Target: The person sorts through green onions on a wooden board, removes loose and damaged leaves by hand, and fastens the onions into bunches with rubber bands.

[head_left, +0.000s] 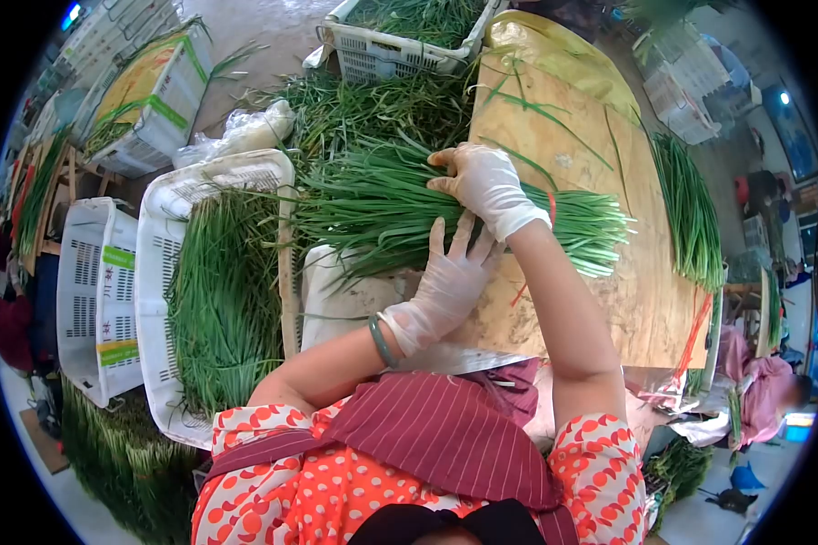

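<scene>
A bunch of garlic chives [373, 211] lies across the wooden board, leaves to the left and pale cut stems to the right. A red band [552, 209] circles it near the stem end. My right hand [497, 189], in a thin white glove, is bent over the top of the bunch with its fingers curled onto the leaves. Against the near side rests my left hand [445, 283], also gloved, its fingers stretched out and apart. The undersides of both hands are hidden.
The wooden board [600, 318] carries loose leaves and a yellow sack [563, 54]. To the left stands a white crate [154, 300] full of chives. Loose greens [382, 113] pile up beyond the bunch, before another crate [382, 56]. More chives [686, 213] lie at right; a person in pink [768, 391] is beyond.
</scene>
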Demonstrator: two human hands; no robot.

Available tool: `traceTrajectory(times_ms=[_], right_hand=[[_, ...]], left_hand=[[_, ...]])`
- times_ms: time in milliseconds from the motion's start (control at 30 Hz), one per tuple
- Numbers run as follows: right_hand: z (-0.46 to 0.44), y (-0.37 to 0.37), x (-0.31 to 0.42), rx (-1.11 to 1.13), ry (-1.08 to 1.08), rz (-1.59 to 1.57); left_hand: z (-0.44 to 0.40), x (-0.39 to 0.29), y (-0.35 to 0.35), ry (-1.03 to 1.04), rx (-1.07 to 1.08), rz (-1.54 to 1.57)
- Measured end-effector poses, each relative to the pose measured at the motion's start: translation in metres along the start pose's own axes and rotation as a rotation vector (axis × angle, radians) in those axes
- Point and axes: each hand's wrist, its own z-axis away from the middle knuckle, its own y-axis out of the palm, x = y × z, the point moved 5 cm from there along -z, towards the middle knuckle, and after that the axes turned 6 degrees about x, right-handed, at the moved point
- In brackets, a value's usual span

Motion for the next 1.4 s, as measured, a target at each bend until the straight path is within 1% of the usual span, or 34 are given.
traceTrajectory(times_ms=[67,133,233,267,300,367,400,433,500,533,567,633,667,700,767,800,867,900,967,1000,1033,1100,1133,1200,1233,1300,1333,1400], right_hand=[[-0.004,0.001,0.002,0.003,0.008,-0.032],[-0.012,0.004,-0.001,0.087,0.092,-0.024],[-0.017,0.008,0.001,0.122,0.047,0.025],[-0.018,0.007,-0.001,0.130,0.116,-0.030],[-0.016,0.005,0.000,0.133,0.121,-0.033],[-0.013,-0.001,-0.007,0.039,0.223,-0.241],[-0.020,0.008,-0.018,-0.031,0.154,-0.266],[-0.022,0.008,-0.024,-0.031,0.156,-0.266],[-0.018,0.022,-0.036,0.172,0.370,-0.886],[-0.013,0.011,-0.032,0.243,0.365,-0.884],[-0.007,0.011,-0.035,0.241,0.368,-0.883],[0.000,-0.004,-0.037,-0.020,0.148,-1.355],[0.004,-0.013,-0.041,-0.109,0.077,-1.070],[0.011,-0.017,-0.036,-0.111,0.077,-1.069],[0.042,-0.050,-0.005,-0.430,-0.250,-0.559],[0.050,-0.053,-0.002,-0.427,-0.250,-0.559],[0.055,-0.030,0.007,0.157,-0.216,-0.292],[0.056,-0.024,0.005,0.158,-0.212,-0.292],[0.056,-0.012,0.006,-0.143,-0.319,0.269],[0.047,-0.003,-0.002,-0.151,-0.170,0.115],[0.042,0.002,-0.006,-0.151,-0.172,0.115],[0.038,0.002,-0.005,-0.242,-0.257,0.095],[0.037,0.001,-0.005,-0.244,-0.261,0.095],[0.037,0.002,0.006,-0.179,-0.416,0.272],[0.036,-0.002,0.008,-0.181,-0.419,0.273],[0.036,-0.016,0.020,-0.280,-0.472,0.307],[0.033,-0.021,0.025,-0.282,-0.473,0.308],[0.027,-0.041,0.034,-0.418,-0.463,0.209]], left_hand=[[0.003,0.000,-0.001,0.015,0.036,-0.026],[0.005,0.001,-0.003,0.020,0.025,-0.014],[0.007,0.000,-0.003,0.023,0.027,-0.016],[0.009,-0.001,-0.002,0.022,0.037,-0.029],[0.010,-0.003,-0.003,0.025,0.041,-0.025],[0.013,-0.002,-0.005,0.008,0.025,0.022],[0.015,-0.003,-0.004,0.010,0.026,0.024],[0.017,-0.004,-0.005,0.011,0.003,0.007],[0.020,-0.005,-0.004,0.016,-0.018,-0.008],[0.021,-0.005,-0.004,0.012,-0.023,-0.001],[0.020,-0.006,-0.003,0.008,-0.029,0.007],[0.020,-0.006,-0.001,0.010,-0.047,-0.026],[0.020,-0.006,-0.001,0.011,-0.062,-0.060],[0.019,-0.006,-0.003,0.013,-0.064,-0.060],[0.020,-0.005,-0.005,0.012,-0.040,-0.020],[0.021,-0.005,-0.004,0.011,-0.039,-0.018],[0.022,-0.006,-0.003,0.010,-0.052,0.029],[0.022,-0.006,-0.002,0.012,-0.051,0.032],[0.022,-0.006,0.001,0.022,0.013,0.039],[0.022,-0.006,0.002,0.022,0.012,0.039],[0.023,-0.007,0.004,0.026,-0.012,0.039],[0.024,-0.008,0.004,0.026,-0.037,0.035],[0.025,-0.009,0.004,0.020,-0.035,0.053],[0.025,-0.009,0.003,0.013,-0.036,0.071],[0.024,-0.009,0.002,0.019,-0.012,0.080],[0.024,-0.009,0.003,0.025,0.010,0.086],[0.025,-0.009,0.002,0.024,-0.011,0.094],[0.026,-0.009,0.003,0.024,-0.033,0.101]])
